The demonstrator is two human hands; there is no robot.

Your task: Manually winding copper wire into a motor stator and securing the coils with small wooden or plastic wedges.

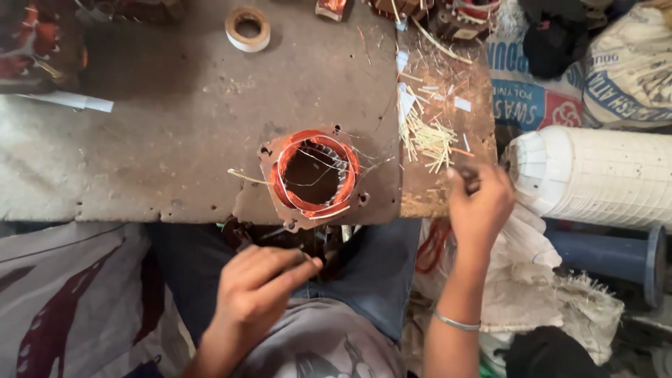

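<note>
Here, the stator (pixel 314 175) with copper windings lies at the tabletop's (pixel 161 140) near edge. The left hand (pixel 257 290) hovers near it, fingers curled together, empty. The right hand (pixel 479 206) pinches something small by the sticks (pixel 427 140).

Copper-orange windings (pixel 315 171) glowing at the brown workbench's (pixel 175 126) near edge; pale cream slivers (pixel 427 136) scattered at its right edge.
</note>
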